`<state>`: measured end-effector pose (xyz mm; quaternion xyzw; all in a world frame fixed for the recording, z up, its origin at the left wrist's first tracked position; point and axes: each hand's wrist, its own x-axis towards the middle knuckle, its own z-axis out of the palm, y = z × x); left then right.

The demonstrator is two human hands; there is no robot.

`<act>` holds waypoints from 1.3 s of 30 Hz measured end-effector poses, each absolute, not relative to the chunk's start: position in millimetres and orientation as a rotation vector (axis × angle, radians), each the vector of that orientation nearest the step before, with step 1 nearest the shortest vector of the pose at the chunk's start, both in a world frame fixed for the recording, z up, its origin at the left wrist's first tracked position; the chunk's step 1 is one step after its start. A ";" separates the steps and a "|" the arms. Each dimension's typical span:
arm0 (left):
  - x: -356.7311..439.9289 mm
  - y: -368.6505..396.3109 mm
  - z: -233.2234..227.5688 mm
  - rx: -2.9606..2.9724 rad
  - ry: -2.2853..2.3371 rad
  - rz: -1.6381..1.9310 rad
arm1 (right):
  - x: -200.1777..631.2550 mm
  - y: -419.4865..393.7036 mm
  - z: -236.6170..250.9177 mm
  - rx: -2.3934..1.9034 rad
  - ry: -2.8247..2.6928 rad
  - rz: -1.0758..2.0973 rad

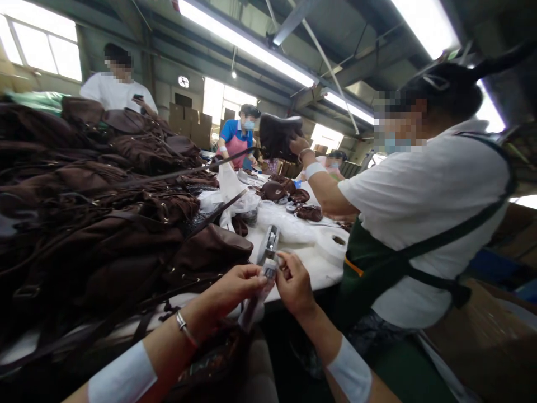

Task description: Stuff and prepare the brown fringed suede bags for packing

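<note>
My left hand (235,288) pinches a small translucent plastic piece (269,270) with dark marks on it, from which a pale strip (250,310) hangs. Close against the other side is my right hand (296,285), fingers curled and thumb pressed to the forefinger; what they grip is too small to make out. Just beyond the fingertips is a grey metallic piece (268,246), perhaps a buckle or clasp; whether it joins the plastic piece cannot be told.
Dark brown bags (104,224) are heaped on the left. White wrapping and a white roll (335,240) lie on the table ahead. At right, a co-worker (440,212) lifts a dark bag (279,137). Other people (241,134) stand farther back.
</note>
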<state>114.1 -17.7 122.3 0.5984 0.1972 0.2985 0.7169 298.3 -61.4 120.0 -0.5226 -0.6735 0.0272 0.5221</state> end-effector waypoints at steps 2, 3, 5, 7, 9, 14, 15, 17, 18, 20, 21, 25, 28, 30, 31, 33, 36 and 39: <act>112.7 -13.1 126.1 1.438 0.416 0.791 | 291.0 -63.5 112.9 -1.250 -1.404 0.530; 112.1 -10.5 128.0 1.487 0.418 0.849 | 286.5 -65.3 108.8 -1.215 -1.357 0.701; 111.6 -5.0 130.1 1.555 0.439 0.923 | 276.5 -69.5 100.2 -1.124 -1.348 0.901; 111.8 0.4 128.6 1.588 0.448 0.964 | 266.4 -72.7 92.1 -1.065 -1.326 1.011; 111.9 4.5 123.9 1.620 0.445 1.025 | 257.4 -74.0 85.4 -1.069 -1.236 1.092; 106.5 3.4 112.7 1.935 0.510 1.167 | 243.9 -75.3 79.7 -0.947 -0.859 1.370; 104.5 1.7 112.2 2.025 0.536 1.171 | 242.9 -75.9 80.6 -0.880 -0.772 1.443; 100.4 -1.2 112.1 2.178 0.562 1.151 | 242.3 -77.0 83.3 -0.789 -0.620 1.544; 98.6 -1.9 112.0 2.244 0.561 1.147 | 242.5 -77.4 84.8 -0.771 -0.559 1.575; 95.5 -1.1 110.7 2.382 0.534 1.193 | 243.5 -77.7 87.0 -0.763 -0.478 1.614; 94.1 0.3 109.3 2.459 0.510 1.237 | 244.2 -77.7 87.6 -0.759 -0.452 1.627; 88.0 7.4 102.4 2.699 0.400 1.332 | 248.6 -78.0 88.7 -0.717 -0.368 1.674; 83.7 9.4 100.1 2.806 0.363 1.235 | 253.4 -78.7 91.2 -0.730 -0.365 1.726; 81.6 9.4 100.0 2.839 0.328 1.142 | 256.8 -79.1 93.9 -0.740 -0.409 1.773; 80.8 9.3 100.2 2.850 0.310 1.099 | 258.3 -79.3 95.3 -0.748 -0.436 1.794; 79.0 8.8 100.5 2.883 0.278 1.031 | 260.5 -80.0 97.3 -0.783 -0.481 1.814; 75.4 4.9 99.5 2.879 0.284 1.004 | 260.4 -81.4 96.9 -0.858 -0.596 1.772; 73.0 -6.2 95.0 2.602 0.383 1.102 | 256.4 -81.9 93.0 -0.866 -0.677 1.642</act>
